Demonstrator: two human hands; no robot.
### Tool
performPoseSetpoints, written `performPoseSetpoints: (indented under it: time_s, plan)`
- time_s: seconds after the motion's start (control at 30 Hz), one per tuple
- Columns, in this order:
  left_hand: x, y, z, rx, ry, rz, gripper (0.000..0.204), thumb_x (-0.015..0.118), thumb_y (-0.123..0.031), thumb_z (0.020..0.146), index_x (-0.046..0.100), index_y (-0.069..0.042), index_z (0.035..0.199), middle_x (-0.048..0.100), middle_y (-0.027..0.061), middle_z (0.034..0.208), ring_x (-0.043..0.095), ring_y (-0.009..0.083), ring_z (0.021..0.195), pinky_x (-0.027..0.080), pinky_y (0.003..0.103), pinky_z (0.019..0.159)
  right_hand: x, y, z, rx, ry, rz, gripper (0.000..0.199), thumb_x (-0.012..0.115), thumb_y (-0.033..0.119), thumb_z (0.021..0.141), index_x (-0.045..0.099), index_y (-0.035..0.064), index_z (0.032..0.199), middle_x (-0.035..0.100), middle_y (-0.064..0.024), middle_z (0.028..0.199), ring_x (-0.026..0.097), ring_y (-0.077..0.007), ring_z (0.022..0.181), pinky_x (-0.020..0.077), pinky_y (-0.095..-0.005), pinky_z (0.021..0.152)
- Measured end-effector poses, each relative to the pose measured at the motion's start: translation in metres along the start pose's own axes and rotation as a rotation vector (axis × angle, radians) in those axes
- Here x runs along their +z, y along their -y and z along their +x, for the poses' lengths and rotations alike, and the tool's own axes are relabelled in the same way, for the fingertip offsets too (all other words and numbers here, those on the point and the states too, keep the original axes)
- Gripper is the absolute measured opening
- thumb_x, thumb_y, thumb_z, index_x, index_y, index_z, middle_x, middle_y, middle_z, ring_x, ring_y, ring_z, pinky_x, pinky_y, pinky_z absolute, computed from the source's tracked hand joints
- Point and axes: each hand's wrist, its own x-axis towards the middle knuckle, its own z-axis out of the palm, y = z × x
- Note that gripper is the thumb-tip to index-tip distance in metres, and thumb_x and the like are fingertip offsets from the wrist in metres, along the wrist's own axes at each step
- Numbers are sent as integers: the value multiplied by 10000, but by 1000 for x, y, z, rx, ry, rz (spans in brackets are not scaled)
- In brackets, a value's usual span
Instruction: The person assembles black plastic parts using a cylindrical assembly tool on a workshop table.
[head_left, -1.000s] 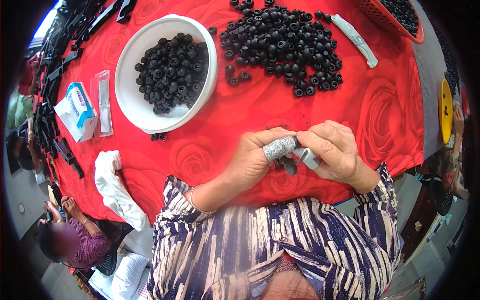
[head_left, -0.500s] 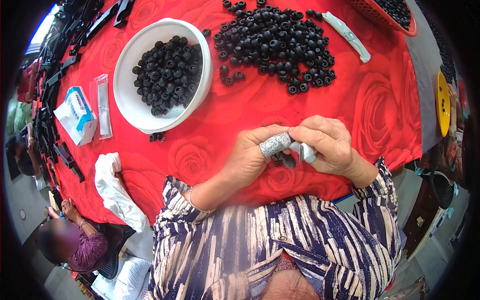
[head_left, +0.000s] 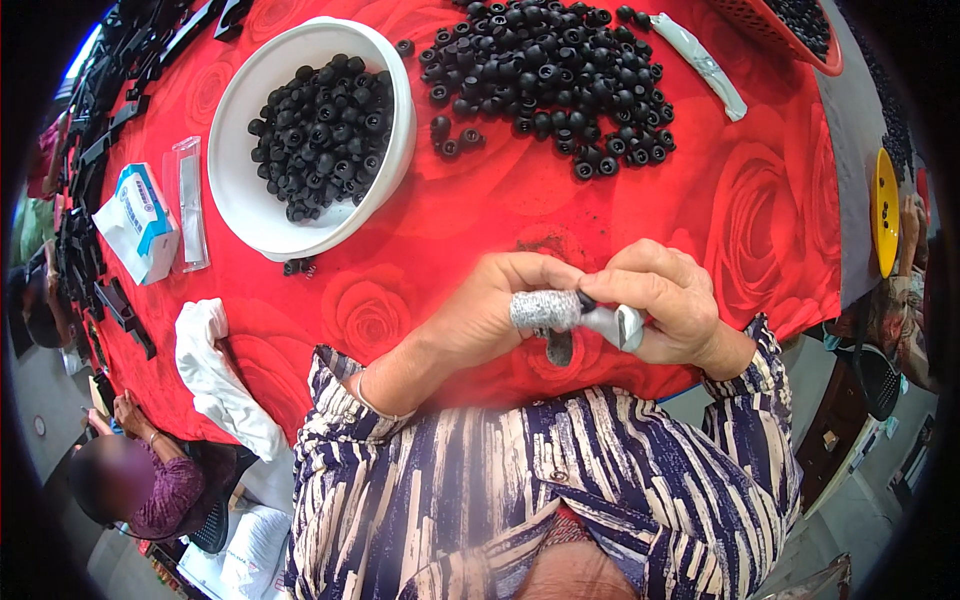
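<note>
In the head view, the black piece sits where your two hands meet, at the right end of the speckled wrap around a finger of your left hand. That hand is curled, thumb and wrapped finger pinching the piece. Your right hand is closed around a grey piece, its fingertips close against the black one; the exact contact is hidden.

The table's near edge runs just below your hands, beside your striped shirt. Open red cloth spreads ahead, up to the white bowl at upper left and the heap of black caps beyond. More open cloth lies to your right, as far as the grey strip; the white cloth rests well to the left.

The black piece is too covered to show its long axis. The grey piece lies roughly crosswise, tilting slightly down toward the right; the wrap lies nearly level.
</note>
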Motion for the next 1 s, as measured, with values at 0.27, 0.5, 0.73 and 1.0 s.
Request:
performPoseSetpoints:
  time_s: [0.27, 0.5, 0.73, 1.0]
  plan:
    - [1, 2, 1, -105, 6, 44, 178, 663, -81, 831, 617, 5, 979, 635, 73, 884, 623, 142, 732, 519, 269, 596, 4, 8, -2, 6, 2, -40, 365, 806, 59, 610, 646, 4, 934, 597, -74, 717, 590, -166, 567, 443, -266, 463]
    - [-2, 2, 0, -125, 50, -88, 191, 648, -79, 840, 619, 12, 1006, 639, 65, 861, 627, 131, 739, 518, 253, 609, -1, 5, 0, -21, 10, 16, 363, 805, 55, 614, 642, 4, 935, 598, -76, 716, 585, -161, 561, 436, -257, 458]
    - [-1, -3, 0, -87, 105, -50, 199, 627, -62, 851, 619, 14, 1035, 649, 65, 898, 629, 114, 769, 514, 223, 658, 1, 3, 1, 77, 14, 68, 373, 803, 57, 630, 627, -14, 952, 615, -91, 751, 594, -162, 585, 445, -260, 464]
    - [3, 4, 1, -8, 20, -39, 224, 646, -61, 834, 614, 17, 1042, 645, 68, 933, 627, 117, 784, 515, 231, 649, 7, 7, -2, -57, -64, -133, 399, 786, 38, 611, 619, -37, 965, 583, -92, 709, 575, -183, 546, 430, -279, 449]
